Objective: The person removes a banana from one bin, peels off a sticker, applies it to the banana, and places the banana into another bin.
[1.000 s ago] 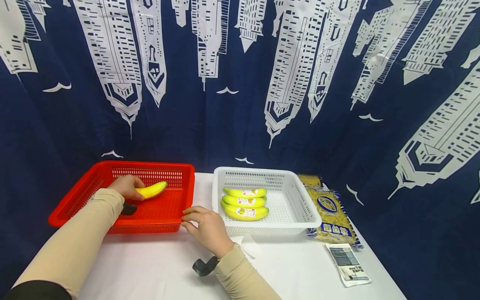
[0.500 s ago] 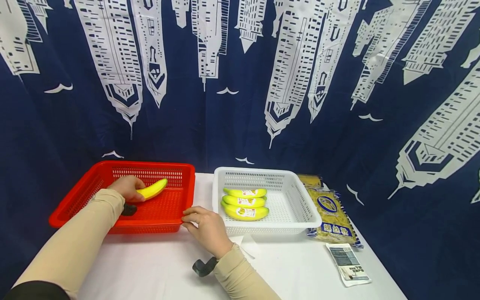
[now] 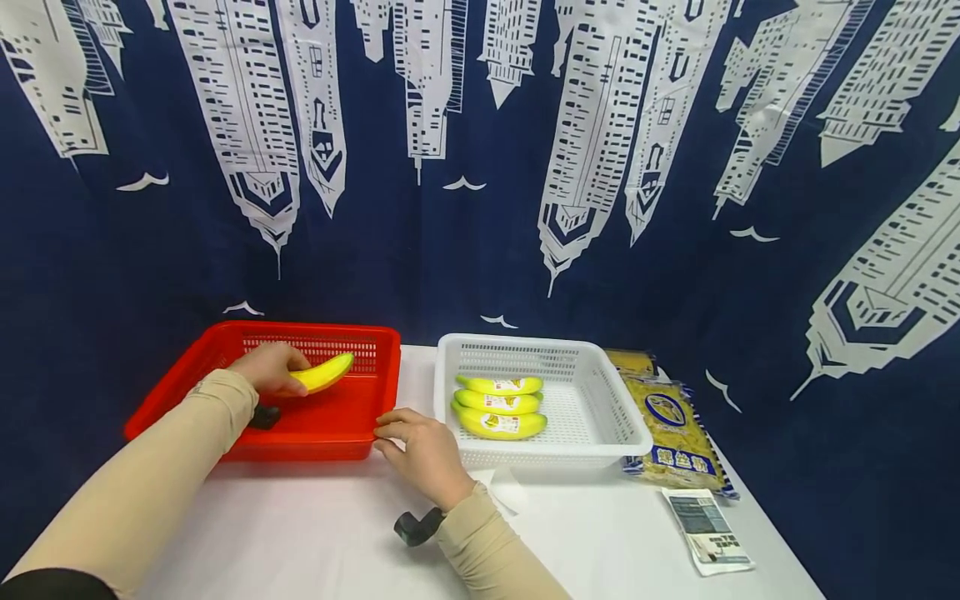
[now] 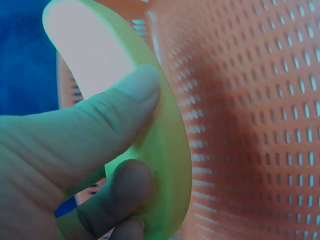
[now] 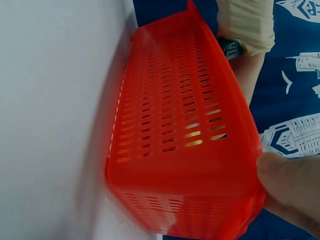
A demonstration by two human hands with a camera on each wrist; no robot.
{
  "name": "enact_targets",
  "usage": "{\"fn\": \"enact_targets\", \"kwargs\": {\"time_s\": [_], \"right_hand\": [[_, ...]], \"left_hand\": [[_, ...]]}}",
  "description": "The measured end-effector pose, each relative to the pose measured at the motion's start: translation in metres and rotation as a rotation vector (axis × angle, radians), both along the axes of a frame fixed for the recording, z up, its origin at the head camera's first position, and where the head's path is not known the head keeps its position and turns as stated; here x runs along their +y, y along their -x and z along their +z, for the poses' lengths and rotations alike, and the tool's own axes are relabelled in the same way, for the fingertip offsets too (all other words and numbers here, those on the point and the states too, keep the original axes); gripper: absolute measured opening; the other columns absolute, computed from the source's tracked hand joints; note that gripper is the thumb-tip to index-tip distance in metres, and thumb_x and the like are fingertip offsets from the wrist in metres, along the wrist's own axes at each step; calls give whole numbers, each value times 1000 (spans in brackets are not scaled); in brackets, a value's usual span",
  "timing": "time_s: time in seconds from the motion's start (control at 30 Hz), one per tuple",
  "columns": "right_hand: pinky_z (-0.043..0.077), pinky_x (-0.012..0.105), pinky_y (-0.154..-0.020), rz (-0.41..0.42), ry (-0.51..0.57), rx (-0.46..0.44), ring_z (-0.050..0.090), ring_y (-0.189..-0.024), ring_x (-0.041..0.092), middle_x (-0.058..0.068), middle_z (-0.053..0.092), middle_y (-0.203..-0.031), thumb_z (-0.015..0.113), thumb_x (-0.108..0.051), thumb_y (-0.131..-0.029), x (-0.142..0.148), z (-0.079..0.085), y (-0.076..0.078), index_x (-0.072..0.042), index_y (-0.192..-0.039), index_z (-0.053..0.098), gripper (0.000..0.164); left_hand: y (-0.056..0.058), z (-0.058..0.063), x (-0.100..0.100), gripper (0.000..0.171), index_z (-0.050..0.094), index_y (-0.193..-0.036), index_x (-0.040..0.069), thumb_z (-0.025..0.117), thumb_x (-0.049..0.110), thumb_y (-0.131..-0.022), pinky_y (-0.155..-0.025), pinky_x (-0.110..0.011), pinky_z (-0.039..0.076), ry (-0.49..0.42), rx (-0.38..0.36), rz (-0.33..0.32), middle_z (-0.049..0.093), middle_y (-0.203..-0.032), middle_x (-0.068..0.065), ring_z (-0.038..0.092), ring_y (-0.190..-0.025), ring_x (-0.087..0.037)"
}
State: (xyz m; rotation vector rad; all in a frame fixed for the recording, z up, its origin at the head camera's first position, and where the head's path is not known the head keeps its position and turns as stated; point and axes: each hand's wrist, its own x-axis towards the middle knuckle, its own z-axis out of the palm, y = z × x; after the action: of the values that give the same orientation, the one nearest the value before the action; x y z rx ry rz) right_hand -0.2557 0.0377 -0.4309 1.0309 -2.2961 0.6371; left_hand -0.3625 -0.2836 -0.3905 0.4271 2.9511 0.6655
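Observation:
In the head view my left hand is inside the red basket, gripping a yellow banana with a greenish tip. The left wrist view has the thumb laid along one side of this banana, fingers curled beneath, with the basket's slotted wall behind it. At the basket's front right corner, my right hand pinches the rim between thumb and fingers; the right wrist view shows the thumb on the red rim. Several labelled bananas lie in a row in the white basket, right of the red one.
Yellow bags of noodles lie along the table's right side. A small printed packet is in front of them. A scrap of white paper lies before the white basket. Behind the table hangs a dark blue curtain.
My left hand has raised the banana a little and carried it slightly to the right within the red basket. The right hand keeps its place at the corner. The head view has shifted slightly.

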Motion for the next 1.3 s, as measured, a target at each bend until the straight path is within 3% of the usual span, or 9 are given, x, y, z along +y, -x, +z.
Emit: {"fn": "enact_targets", "kwargs": {"time_s": [0.17,0.3,0.47,0.63,0.73,0.83,0.9,1.1,1.3], "right_hand": [[55,19,-87,1,21,-73,72,-102,10,-6,76,-111,76,-26,-94,4,1,0,-16,-106,81,16],[51,16,-68,15,155,-141,65,-75,8,-3,77,-104,73,-22,-95,8,4,-1,-10,-107,79,17],[39,17,-48,55,432,-192,42,-52,1,3,77,-101,70,-17,-98,21,20,-7,-8,-120,72,24],[45,20,-44,183,616,-250,47,-50,2,11,74,-103,64,-10,-101,46,34,-22,-8,-137,60,36],[45,19,-45,232,562,-170,49,-53,4,10,69,-85,67,-2,-97,64,33,-33,-4,-130,64,34],[42,18,-46,227,449,-132,48,-55,3,5,67,-78,73,-3,-93,84,23,-43,-4,-118,71,25],[45,18,-47,228,387,-249,51,-56,1,1,69,-80,75,-10,-94,97,13,-49,-7,-113,73,20],[56,29,-53,243,295,-836,59,-59,4,6,73,-88,72,-23,-97,133,-22,-50,-8,-103,75,16],[53,22,-52,251,201,-971,59,-56,6,5,70,-77,72,-27,-98,148,-45,-41,-9,-96,75,18]], "left_hand": [[-7,14,10,42,77,-114,6,90,24,-79,-81,-38,51,-30,54,-38,74,-99,-4,59,-89,-24],[-26,32,28,47,75,-120,6,89,27,-80,-85,-40,55,-74,86,-75,74,-106,-6,61,-93,-24],[-70,50,64,45,77,-120,12,90,29,-80,-80,-35,56,-89,185,-147,73,-103,1,61,-90,-18],[-126,51,107,41,77,-116,22,89,38,-80,-74,-29,52,-56,264,-259,69,-99,12,58,-83,-9],[-152,41,127,38,77,-116,27,86,42,-82,-70,-26,50,-43,279,-344,66,-96,16,56,-80,-4],[-168,24,138,33,76,-114,31,84,43,-84,-68,-24,49,-45,266,-404,63,-94,20,55,-78,-1],[-174,9,143,30,75,-111,33,84,44,-84,-67,-24,48,-51,234,-429,64,-93,22,55,-78,1],[-177,-39,156,25,71,-100,34,82,48,-84,-69,-24,47,-125,91,-454,68,-93,25,59,-83,3],[-170,-72,166,20,75,-99,35,80,49,-86,-72,-22,49,-218,4,-489,69,-91,27,59,-83,5]]}}
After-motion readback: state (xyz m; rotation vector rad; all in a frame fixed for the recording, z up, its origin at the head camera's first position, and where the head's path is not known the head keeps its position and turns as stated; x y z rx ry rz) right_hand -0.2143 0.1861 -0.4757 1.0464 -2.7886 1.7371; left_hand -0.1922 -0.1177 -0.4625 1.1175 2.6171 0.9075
